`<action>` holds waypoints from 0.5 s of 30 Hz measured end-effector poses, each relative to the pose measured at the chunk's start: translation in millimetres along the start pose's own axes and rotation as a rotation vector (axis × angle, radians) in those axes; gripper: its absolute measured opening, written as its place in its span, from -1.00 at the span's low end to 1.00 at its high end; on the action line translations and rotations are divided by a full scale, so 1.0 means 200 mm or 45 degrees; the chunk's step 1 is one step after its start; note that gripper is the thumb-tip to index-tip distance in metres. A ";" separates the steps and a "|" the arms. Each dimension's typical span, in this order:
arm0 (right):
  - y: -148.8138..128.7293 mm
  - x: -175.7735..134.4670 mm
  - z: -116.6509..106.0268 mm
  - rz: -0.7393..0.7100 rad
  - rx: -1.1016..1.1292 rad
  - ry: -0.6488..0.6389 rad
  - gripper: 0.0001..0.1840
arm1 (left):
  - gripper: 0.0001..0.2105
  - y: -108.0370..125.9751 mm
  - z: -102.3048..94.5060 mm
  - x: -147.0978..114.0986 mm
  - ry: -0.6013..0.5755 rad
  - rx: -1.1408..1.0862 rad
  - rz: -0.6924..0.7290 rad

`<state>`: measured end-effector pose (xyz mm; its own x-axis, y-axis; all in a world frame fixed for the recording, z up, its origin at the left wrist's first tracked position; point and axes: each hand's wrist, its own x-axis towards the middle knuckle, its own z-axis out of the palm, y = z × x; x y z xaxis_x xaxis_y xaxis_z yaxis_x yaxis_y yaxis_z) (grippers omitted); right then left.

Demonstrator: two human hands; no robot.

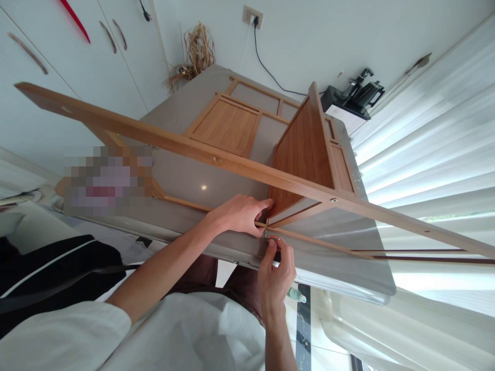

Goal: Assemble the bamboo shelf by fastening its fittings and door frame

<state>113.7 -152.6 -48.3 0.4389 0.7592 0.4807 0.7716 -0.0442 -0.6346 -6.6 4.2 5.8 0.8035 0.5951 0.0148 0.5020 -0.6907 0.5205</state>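
Note:
A wooden furniture frame with a long upper rail [185,148] stands on a grey-covered table [181,175]. An upright wooden panel [299,149] is joined to it, running away from me. My left hand [243,214] reaches under the upper rail, its fingers wrapped around the thin lower rail [309,238] near the panel's bottom corner. Just below that joint, my right hand [277,263] is closed in a pinch. A tiny metal piece [266,234] shows at the rail by its fingertips. What the pinch holds is too small to name.
Another wooden panel section [228,126] lies farther back on the table. A black coffee maker [367,94] stands at the far right, near white curtains [433,154]. Dried stalks [199,49] and white cabinets [77,56] are behind. A bottle [296,294] is below the table edge.

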 end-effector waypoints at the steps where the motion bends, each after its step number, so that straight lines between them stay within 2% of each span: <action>1: 0.00 0.00 0.00 -0.001 0.010 -0.009 -0.84 | -0.67 0.00 0.00 0.00 0.000 -0.002 0.000; 15: 0.03 -0.01 0.00 -0.059 -0.035 -0.020 -0.84 | -0.67 0.00 0.00 0.00 0.016 -0.002 0.016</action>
<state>117.9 -153.1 -53.5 0.3955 0.7707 0.4997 0.8034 -0.0266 -0.5948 -6.4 4.3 5.6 0.8057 0.5914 0.0322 0.4914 -0.6978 0.5212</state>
